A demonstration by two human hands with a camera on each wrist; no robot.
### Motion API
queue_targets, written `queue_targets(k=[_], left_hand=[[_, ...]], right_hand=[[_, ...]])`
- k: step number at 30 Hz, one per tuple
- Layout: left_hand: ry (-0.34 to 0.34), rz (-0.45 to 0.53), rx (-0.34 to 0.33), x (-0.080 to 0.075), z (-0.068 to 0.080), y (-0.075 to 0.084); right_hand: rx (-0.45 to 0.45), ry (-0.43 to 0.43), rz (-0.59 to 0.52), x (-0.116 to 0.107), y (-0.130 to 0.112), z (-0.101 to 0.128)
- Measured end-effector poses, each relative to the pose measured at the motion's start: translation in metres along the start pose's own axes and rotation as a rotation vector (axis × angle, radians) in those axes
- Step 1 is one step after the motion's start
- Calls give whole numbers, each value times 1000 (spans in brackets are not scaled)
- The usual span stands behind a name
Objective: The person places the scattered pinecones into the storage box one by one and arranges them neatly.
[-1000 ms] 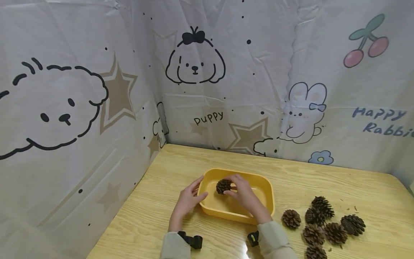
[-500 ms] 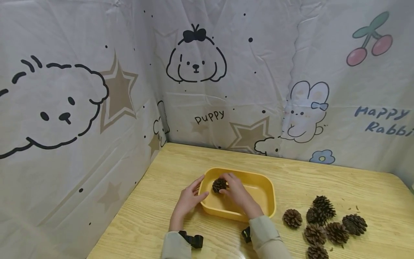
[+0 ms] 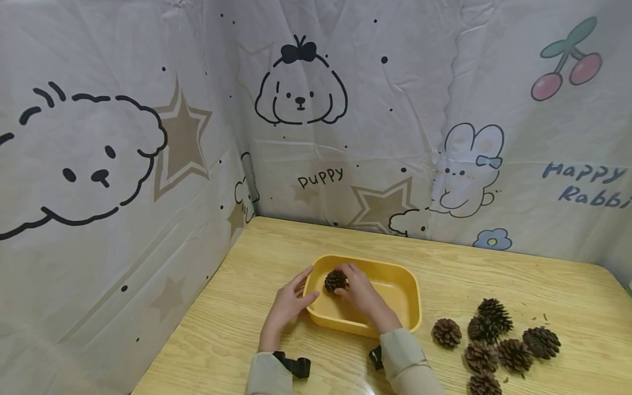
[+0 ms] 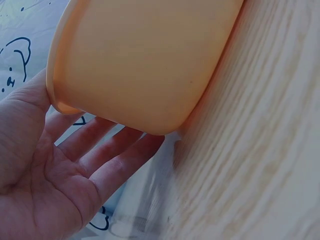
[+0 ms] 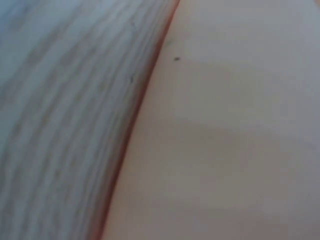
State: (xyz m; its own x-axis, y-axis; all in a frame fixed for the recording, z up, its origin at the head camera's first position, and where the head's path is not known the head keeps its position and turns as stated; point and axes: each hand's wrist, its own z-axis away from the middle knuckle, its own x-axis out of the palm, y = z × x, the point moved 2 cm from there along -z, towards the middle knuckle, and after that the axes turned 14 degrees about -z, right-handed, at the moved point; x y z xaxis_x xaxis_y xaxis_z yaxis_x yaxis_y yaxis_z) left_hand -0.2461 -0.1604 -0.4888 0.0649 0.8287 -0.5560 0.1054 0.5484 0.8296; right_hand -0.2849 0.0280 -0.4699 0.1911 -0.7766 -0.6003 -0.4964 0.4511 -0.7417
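Note:
A yellow plastic box [image 3: 340, 323] with rounded corners stands on the wooden table. My left hand [image 3: 288, 303] grips its left end, thumb over the rim and fingers along the outer wall. The left wrist view shows those fingers [image 4: 112, 162] against the box's end wall [image 4: 145, 60]. Inside the box, toward its left end, my right hand [image 3: 359, 291] holds a brown pine cone [image 3: 334, 281] between thumb and fingers. Only the box's outer side [image 5: 215, 140] and the tabletop fill the right wrist view, with the right hand itself out of sight there.
Right of the box lies a loose group of several pine cones [image 3: 481, 356], one [image 3: 446, 333] nearest the box. Small brown scales are scattered around them. A printed cloth [image 3: 316, 148] hangs behind and to the left of the wooden table [image 3: 232, 329].
My right hand has moved a little left inside the box with the pine cone, then held nearly still. The left hand stays at the box's left end.

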Motion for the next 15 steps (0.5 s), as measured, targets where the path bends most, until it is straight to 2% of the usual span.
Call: queue_targets(k=[6,15], left_hand=[[0,8,-4,0,-1,-1],[-4,5,-1,-1,0,1]], right_hand=[[25,-3,-36,-2,0,2],[18,9,-27,-4,3,4]])
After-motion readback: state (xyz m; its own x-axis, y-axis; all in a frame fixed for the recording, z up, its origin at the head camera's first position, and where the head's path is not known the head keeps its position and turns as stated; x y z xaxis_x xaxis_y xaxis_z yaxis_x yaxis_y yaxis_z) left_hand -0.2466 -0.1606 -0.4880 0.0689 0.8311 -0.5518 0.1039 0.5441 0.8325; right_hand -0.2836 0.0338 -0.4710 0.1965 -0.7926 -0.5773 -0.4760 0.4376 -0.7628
